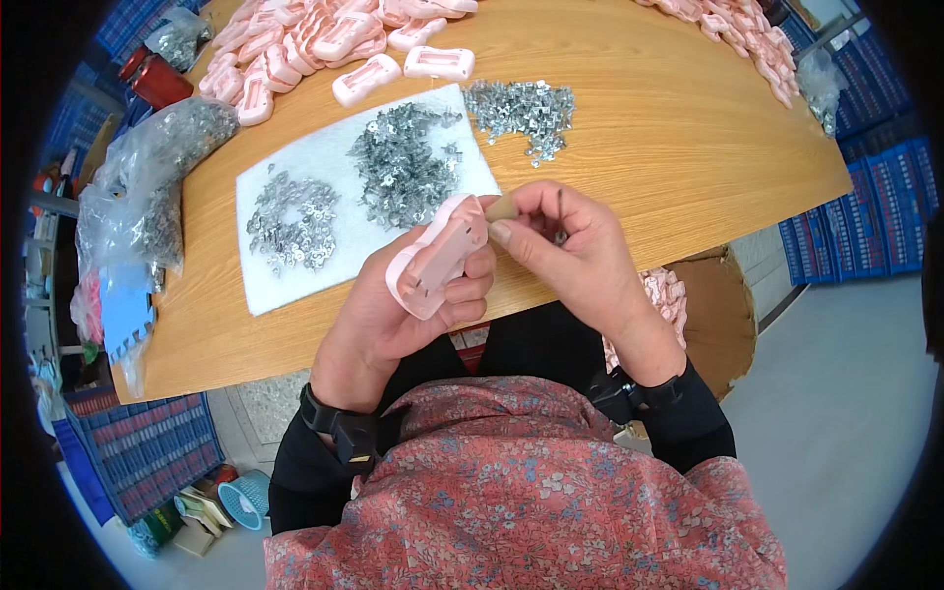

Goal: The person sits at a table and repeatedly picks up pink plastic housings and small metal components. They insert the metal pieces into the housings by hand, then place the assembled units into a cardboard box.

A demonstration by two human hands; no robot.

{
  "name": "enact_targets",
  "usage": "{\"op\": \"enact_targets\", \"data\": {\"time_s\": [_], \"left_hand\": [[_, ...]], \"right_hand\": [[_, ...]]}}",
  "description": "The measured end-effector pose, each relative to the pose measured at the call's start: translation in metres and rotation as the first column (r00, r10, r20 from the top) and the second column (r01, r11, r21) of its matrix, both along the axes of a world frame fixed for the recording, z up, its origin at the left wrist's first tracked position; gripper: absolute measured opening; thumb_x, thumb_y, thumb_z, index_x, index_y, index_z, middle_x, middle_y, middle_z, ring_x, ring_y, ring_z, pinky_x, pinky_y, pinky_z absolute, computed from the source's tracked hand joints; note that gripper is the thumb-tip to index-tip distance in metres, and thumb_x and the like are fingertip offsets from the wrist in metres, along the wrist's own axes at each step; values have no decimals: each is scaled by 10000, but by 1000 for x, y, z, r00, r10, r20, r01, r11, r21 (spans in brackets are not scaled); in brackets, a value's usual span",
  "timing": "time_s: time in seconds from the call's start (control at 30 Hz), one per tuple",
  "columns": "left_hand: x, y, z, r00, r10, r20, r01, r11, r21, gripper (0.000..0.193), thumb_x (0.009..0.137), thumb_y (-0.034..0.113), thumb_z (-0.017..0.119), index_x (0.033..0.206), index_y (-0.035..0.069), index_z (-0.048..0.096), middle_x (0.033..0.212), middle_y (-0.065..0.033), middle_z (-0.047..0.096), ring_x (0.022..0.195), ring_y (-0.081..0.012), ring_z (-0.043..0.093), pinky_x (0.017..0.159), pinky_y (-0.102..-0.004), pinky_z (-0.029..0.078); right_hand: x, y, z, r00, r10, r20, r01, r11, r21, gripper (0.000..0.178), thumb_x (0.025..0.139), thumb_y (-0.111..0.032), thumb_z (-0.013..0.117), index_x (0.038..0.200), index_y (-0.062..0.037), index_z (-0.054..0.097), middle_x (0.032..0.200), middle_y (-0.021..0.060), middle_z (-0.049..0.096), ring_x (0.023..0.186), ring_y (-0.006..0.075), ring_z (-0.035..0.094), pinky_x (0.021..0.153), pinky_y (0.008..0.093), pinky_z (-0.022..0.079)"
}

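Note:
My left hand (372, 313) is closed around a pink plastic casing (441, 258), held tilted above the near part of the table. Its hollow inner side, with small slots, faces up. My right hand (582, 258) pinches at the casing's far right end, thumb and fingers drawn together. A tan covering (503, 207) shows at its fingertips; whatever lies between them is too small to name. Beyond the hands, a white foam sheet (285, 167) bears two heaps of small metal pieces, a paler heap (295, 224) and a darker heap (403, 162).
More metal clips (521, 113) lie beside the sheet. Pink casings (324, 34) pile up at the far left, others (737, 29) at the far right. Clear bags of metal parts (147, 177) and a red jar (155, 81) line the left edge. A cardboard box (723, 320) stands below right.

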State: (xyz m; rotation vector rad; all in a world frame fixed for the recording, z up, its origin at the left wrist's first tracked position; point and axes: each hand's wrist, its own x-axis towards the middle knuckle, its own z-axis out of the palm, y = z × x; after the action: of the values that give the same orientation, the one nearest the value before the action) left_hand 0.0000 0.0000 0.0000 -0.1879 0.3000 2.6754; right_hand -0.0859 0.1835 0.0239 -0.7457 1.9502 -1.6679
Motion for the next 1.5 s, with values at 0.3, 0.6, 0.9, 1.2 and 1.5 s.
{"op": "enact_targets", "data": {"time_s": [0.3,0.6,0.9,1.2,1.5], "left_hand": [[8,2,10,997,55,-54,-66,967,-244,414,1044,341,413,1359,89,507,829,-12,518,626,-120,424,589,-260,350],[5,8,-5,983,169,-74,-185,903,-388,525,1044,387,441,1409,10,445,1198,-156,619,704,-128,547,593,-267,453],[3,16,-1,992,-16,-122,16,1000,4,503,1036,376,429,1474,130,422,892,-57,556,639,-124,449,551,-272,355],[19,47,-2,974,-136,-181,137,991,-10,357,1042,386,408,1295,153,506,865,-31,517,659,-142,462,583,-272,355],[26,92,11,946,-316,-65,230,801,-553,418,1077,370,339,1428,145,372,958,-108,625,735,-185,614,678,-306,531]], "right_hand": [[25,-10,-9,985,-55,166,89,975,-203,137,909,-62,650,1025,10,658,845,43,626,716,73,576,661,233,478],[24,-13,-9,456,-42,-889,28,999,-33,256,659,-137,742,893,-80,658,740,53,545,712,265,581,596,393,483],[22,9,13,943,-244,-226,234,970,-73,154,872,-85,686,1002,-6,659,807,20,633,687,91,567,618,233,463],[35,26,-2,977,-16,212,67,969,-238,194,913,-128,708,1042,2,645,890,-33,635,765,25,543,694,190,458],[41,107,-11,907,-177,381,225,971,-84,269,894,-245,721,1084,-57,692,837,-52,656,659,2,518,569,158,394]]}}
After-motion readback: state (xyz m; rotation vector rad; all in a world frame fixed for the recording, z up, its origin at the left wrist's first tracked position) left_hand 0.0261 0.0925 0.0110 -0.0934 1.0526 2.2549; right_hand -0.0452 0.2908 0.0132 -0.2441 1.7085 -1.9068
